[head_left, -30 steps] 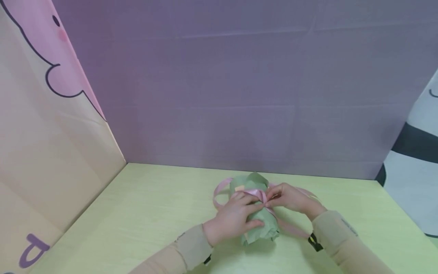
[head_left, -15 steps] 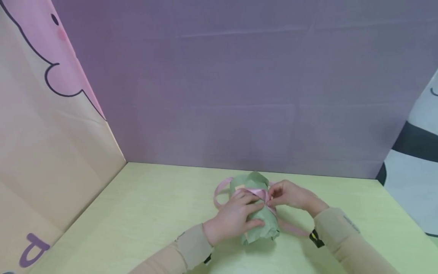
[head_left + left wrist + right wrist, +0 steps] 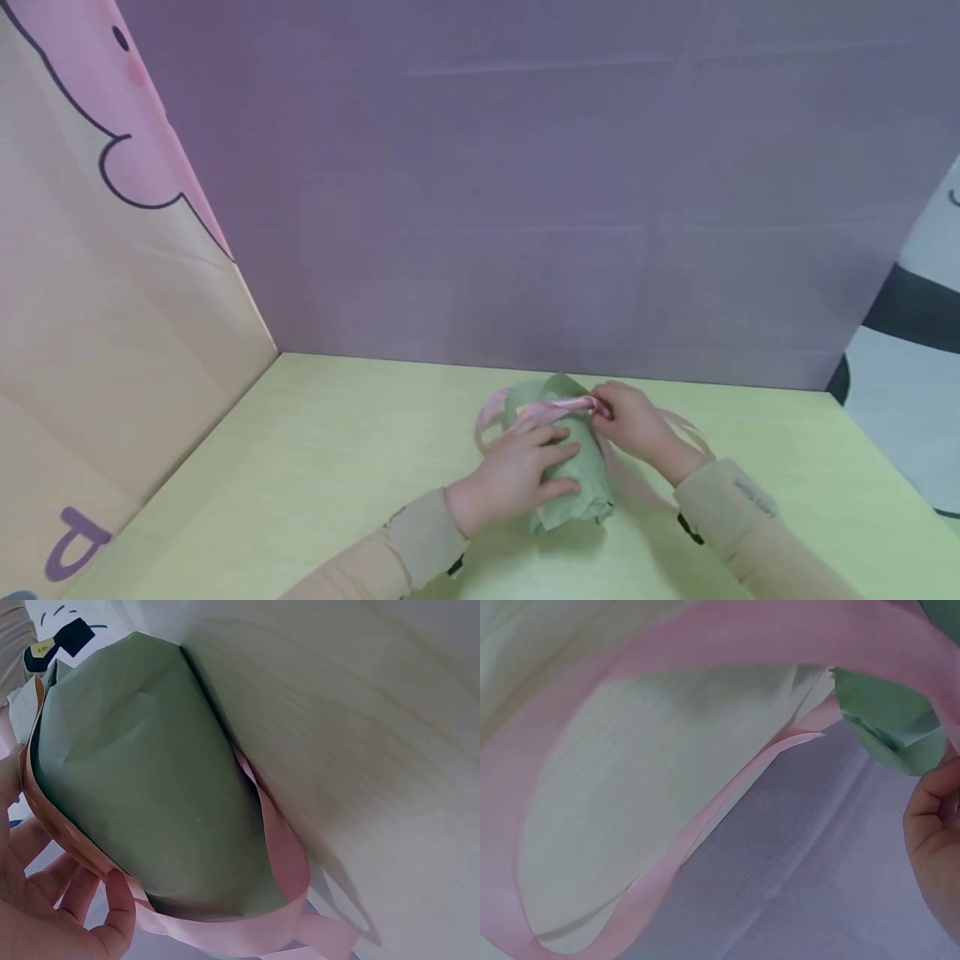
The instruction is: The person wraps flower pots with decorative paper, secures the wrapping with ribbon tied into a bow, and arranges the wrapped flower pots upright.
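Green-wrapped parcel (image 3: pixel 566 467), table (image 3: pixel 337 467) centre-near. Pink ribbon (image 3: pixel 558 407) across its far top. My left hand (image 3: pixel 517 475) lies flat on wrap; right hand (image 3: pixel 630 421) pinches ribbon. Risk: ribbon may slip off if the pinch loosens.

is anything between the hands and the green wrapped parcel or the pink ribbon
Nothing visible. The left hand rests directly on the green parcel, and the right hand already pinches the pink ribbon at the parcel's top.

Beige long sleeves (image 3: pixel 420 546) with small black tags at the cuffs
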### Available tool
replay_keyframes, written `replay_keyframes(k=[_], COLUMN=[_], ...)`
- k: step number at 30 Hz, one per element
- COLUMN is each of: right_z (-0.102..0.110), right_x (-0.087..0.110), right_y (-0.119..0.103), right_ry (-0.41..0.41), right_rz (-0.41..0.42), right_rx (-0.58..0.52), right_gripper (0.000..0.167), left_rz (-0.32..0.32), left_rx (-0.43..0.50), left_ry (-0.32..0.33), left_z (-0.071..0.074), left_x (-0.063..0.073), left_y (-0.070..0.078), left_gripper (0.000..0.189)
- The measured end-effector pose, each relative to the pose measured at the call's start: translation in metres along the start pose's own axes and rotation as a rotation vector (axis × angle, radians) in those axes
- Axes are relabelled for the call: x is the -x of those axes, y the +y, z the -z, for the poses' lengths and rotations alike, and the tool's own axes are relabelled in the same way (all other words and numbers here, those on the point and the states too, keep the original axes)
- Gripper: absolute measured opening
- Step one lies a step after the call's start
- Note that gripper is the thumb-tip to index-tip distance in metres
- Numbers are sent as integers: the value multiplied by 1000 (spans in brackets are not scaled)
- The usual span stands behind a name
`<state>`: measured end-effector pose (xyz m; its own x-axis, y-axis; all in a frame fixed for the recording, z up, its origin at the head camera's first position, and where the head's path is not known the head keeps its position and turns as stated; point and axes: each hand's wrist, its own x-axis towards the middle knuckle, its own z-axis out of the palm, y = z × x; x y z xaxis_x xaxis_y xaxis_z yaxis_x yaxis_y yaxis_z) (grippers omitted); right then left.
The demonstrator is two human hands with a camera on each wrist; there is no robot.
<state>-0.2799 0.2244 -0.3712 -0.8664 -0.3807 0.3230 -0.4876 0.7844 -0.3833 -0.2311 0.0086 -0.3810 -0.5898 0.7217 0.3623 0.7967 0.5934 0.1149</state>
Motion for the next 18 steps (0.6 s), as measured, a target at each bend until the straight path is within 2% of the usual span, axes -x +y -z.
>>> replay_keyframes(k=[2, 4, 9, 13, 18], right_z=[0, 1, 6, 11, 15], right_x=[0, 1, 2, 5, 7], right_y=[1, 2, 10, 17, 20], right_ry=[13, -4, -139, -236, -296], right_rz=[-31, -84, -216, -247, -260], right_rx=[-26, -98, -361, -490, -579], right_gripper=[12, 12, 9, 7, 14], left_rz=[0, -5, -19, -18, -8], left_rx=[4, 3, -14, -21, -15], left_ry=[0, 1, 4, -1, -21], left_z=[-1, -2, -3, -2, -1], left_x=[-1, -1, -3, -4, -5], left_y=[0, 0, 1, 2, 2], left_gripper=[52, 52, 52, 52, 52])
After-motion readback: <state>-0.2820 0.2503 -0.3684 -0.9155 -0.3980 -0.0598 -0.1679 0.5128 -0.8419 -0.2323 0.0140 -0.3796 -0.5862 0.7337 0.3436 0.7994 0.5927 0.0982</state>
